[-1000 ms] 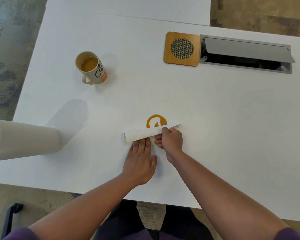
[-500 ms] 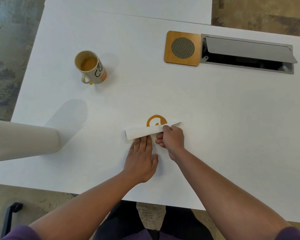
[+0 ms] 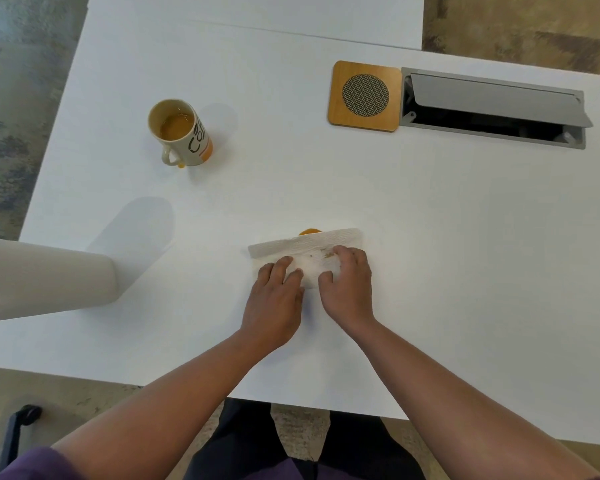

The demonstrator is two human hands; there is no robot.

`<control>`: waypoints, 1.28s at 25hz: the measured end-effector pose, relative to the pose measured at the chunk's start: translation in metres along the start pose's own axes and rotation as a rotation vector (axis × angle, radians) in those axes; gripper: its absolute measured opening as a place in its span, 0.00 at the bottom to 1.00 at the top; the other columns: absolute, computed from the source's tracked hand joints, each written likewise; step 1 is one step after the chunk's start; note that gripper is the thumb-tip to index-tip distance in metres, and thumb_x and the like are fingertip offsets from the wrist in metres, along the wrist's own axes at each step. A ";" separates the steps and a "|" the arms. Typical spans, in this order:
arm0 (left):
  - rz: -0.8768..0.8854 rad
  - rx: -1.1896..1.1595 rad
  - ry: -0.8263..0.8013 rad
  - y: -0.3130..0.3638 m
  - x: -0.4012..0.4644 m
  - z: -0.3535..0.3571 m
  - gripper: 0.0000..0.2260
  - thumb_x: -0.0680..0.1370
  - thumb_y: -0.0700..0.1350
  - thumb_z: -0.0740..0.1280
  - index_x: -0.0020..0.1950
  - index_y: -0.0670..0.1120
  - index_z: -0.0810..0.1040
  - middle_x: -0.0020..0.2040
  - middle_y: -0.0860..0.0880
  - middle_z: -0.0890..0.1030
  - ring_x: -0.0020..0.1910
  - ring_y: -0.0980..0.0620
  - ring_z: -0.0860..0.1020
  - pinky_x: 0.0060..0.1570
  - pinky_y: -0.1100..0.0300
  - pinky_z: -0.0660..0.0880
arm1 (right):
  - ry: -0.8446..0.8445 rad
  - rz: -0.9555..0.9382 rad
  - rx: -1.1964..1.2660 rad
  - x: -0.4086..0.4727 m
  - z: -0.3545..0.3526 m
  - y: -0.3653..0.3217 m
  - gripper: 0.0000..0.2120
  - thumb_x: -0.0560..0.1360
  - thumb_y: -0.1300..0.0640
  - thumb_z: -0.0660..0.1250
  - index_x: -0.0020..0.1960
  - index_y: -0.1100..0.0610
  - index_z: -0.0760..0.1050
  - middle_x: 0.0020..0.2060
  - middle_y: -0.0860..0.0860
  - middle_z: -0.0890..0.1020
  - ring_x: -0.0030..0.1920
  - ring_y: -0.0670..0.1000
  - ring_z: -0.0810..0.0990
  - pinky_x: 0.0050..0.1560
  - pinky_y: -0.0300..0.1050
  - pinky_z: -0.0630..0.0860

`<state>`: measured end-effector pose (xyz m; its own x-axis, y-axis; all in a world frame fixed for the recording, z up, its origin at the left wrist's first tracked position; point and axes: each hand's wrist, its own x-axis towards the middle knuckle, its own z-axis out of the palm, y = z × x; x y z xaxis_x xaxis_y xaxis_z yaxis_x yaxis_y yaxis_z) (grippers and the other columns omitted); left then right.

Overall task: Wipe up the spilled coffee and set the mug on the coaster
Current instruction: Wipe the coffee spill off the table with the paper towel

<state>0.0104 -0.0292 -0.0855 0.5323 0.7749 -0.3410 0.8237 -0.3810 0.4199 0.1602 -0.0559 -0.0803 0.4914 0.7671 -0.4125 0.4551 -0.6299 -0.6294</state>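
A folded white paper towel (image 3: pixel 305 245) lies over the orange coffee spill (image 3: pixel 309 232), of which only a small arc shows at the towel's far edge. A brown stain shows on the towel. My left hand (image 3: pixel 274 299) presses on the towel's near left part with its fingertips. My right hand (image 3: pixel 347 289) has its fingers curled over the towel's right part, thumb at the near edge, gripping it. The cream mug (image 3: pixel 184 135) with coffee in it stands upright at the far left. The square wooden coaster (image 3: pixel 364 95) with a round mesh centre lies at the far right, empty.
The white table (image 3: pixel 430 237) carries everything. A paper towel roll (image 3: pixel 45 275) lies on its side at the left edge. An open grey cable hatch (image 3: pixel 492 105) sits just right of the coaster. A chair base (image 3: pixel 21 424) shows on the floor at the lower left.
The towel's raised flap has come down flat over the spill, hiding most of the orange ring. My right hand shifted forward onto the towel; my left hand's fingers now bend on it.
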 end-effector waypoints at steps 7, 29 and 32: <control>0.020 0.017 0.047 -0.015 0.012 0.000 0.20 0.77 0.39 0.72 0.68 0.43 0.76 0.71 0.41 0.74 0.66 0.36 0.70 0.58 0.41 0.77 | -0.064 -0.192 -0.398 -0.006 0.008 0.019 0.28 0.82 0.58 0.61 0.79 0.64 0.58 0.81 0.59 0.55 0.81 0.62 0.49 0.80 0.54 0.52; -0.005 0.035 -0.036 -0.024 0.024 0.005 0.31 0.85 0.47 0.54 0.83 0.44 0.42 0.83 0.47 0.39 0.82 0.48 0.37 0.78 0.56 0.37 | -0.181 -0.359 -0.500 0.017 0.014 0.021 0.32 0.80 0.59 0.52 0.82 0.60 0.45 0.82 0.57 0.45 0.82 0.55 0.40 0.80 0.53 0.44; -0.005 0.013 -0.029 -0.024 0.025 0.005 0.31 0.85 0.47 0.55 0.83 0.43 0.42 0.84 0.46 0.40 0.82 0.49 0.38 0.79 0.55 0.40 | -0.201 -0.400 -0.486 0.022 0.014 0.018 0.33 0.80 0.59 0.53 0.82 0.61 0.45 0.82 0.57 0.46 0.82 0.56 0.41 0.80 0.52 0.45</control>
<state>0.0045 -0.0036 -0.1085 0.5338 0.7618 -0.3670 0.8285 -0.3843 0.4072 0.1686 -0.0491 -0.1099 0.0879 0.9316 -0.3527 0.8803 -0.2384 -0.4102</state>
